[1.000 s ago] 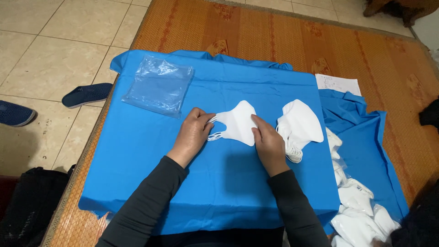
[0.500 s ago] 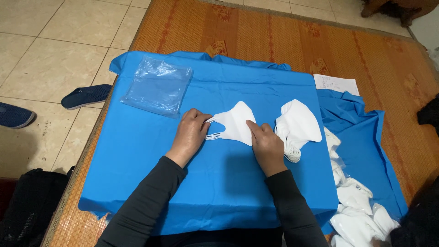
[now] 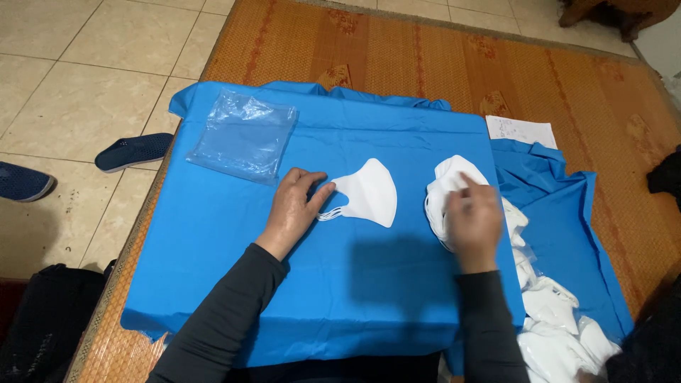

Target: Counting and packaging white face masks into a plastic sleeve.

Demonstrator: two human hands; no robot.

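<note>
**A:** What is going on with the hands?

**B:** The left hand (image 3: pixel 294 207) lies flat on the blue cloth (image 3: pixel 213 284), near the middle. Its fingers are spread a little and press the ear loops of 1 white mask (image 3: pixel 369 195). It pins the mask down; it does not grab it.

**A:** And the other hand?

**B:** The right hand (image 3: pixel 474 221) sits on the pile of white masks (image 3: pixel 443 177) near the right edge of the cloth. Its fingers curl over the top mask. It is blurry, so I cannot tell if it has pinched a mask or only touches the pile.

**A:** So which step is it?

**B:** I think 1 mask is laid out and the right hand is going for another. That is my guess from how the hands lie.

**A:** What would the next move need?

**B:** Lifting only the top mask, I think. The masks sit tight together, so 2 could come up at once.

**A:** Is there room to move?

**B:** Yes. The near half of the cloth is bare. The clear plastic bags (image 3: pixel 245 135) lie at the far left corner, well apart from the hands.

**A:** Any edges to watch?

**B:** The pile is just beside the right edge. Past it, more masks (image 3: pixel 560 319) lie lower down on another blue sheet (image 3: pixel 567 206). A bump could push the pile over that edge.
</note>
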